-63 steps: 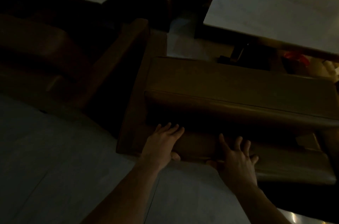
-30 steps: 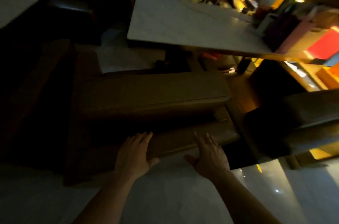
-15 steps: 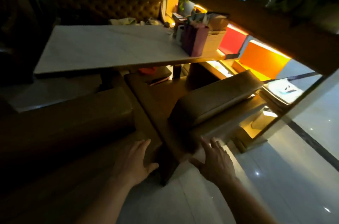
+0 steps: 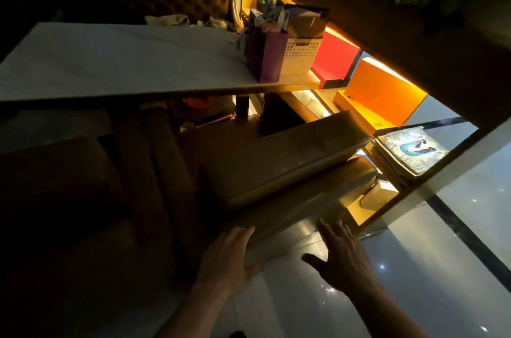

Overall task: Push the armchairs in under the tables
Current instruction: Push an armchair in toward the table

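Head view: in dim light, a tan armchair (image 4: pixel 290 169) is seen just in front of the white-topped table (image 4: pixel 119 61), its seat partly under the table edge and its backrest nearest the camera, so pushing in is judged unfinished. A second armchair (image 4: pixel 69 185), left of the first and also at the table, is too dark to judge. Both the left hand (image 4: pixel 226 263) and right hand (image 4: pixel 343 257) are spread flat, nothing gripped, at the backrest, whose long axis runs lower-left to upper-right.
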A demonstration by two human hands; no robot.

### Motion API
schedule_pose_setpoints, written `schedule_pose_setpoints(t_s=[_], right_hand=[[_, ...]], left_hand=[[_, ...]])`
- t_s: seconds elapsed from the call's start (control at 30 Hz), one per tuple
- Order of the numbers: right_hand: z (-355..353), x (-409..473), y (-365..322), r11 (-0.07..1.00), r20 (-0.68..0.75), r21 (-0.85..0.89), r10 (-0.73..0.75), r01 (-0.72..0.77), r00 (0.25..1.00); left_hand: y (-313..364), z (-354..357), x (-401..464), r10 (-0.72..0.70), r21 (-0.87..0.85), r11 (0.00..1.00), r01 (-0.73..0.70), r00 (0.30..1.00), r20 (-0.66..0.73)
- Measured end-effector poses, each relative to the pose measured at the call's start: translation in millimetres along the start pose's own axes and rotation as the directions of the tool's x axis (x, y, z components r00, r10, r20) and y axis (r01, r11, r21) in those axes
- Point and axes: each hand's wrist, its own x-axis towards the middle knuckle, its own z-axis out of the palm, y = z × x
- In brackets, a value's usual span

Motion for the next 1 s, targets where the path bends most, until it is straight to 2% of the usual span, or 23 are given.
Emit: schedule_pose_setpoints(t_s=[0.17,0.33,0.5,0.7,0.83,1.0], right_hand=[[-3,132,100,0.998,0.054,-0.065,0.012,-0.008,0.998],[-15,167,94,0.991,-0.023,-0.105,-0.081,0.078,0.996],[-15,219,143,0.984,0.042,-0.117,-0.132,0.136,0.99],[1,275,164,0.895,0.088,-0.104,-0.427,0.435,0.9],[17,288,180,0.863,0.064,-0.103,-0.49,0.495,0.869],[25,289,190,0.828,0.025,-0.179,-0.536,0.531,0.844]], left_hand=[[58,84,129,-0.032,-0.022,0.999,0.033,0.999,0.031],[48,82,139,-0.055,0.088,0.995,0.056,0.998,-0.009],[71,90,172,-0.156,0.103,0.981,0.162,0.986,-0.059],[90,107,189,-0.307,0.2,0.922,0.331,0.941,-0.138],[99,120,197,-0.394,0.224,0.875,0.429,0.9,-0.187],[105,121,198,-0.455,0.167,0.86,0.483,0.872,-0.178]])
